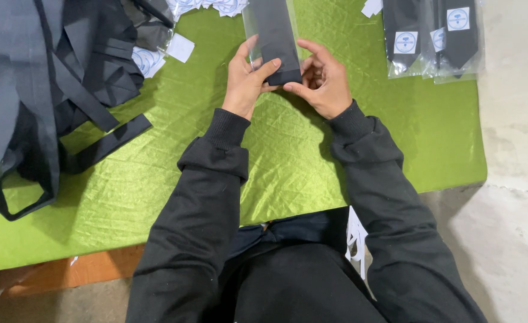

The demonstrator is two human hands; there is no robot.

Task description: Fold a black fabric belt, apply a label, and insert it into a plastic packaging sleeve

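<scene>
A folded black necktie (276,36) sits partly inside a clear plastic sleeve (253,21) over the green cloth (288,149). My left hand (246,78) grips the tie's near end from the left, thumb across its front. From the right, my right hand (323,81) pinches the same end at its lower corner. Both arms wear black sleeves.
A heap of loose black ties (43,84) lies at the left. White paper labels (156,54) are scattered near the top. Several bagged ties with labels (434,36) lie at the top right. The table's edge runs along the bottom; a concrete floor (515,179) is at right.
</scene>
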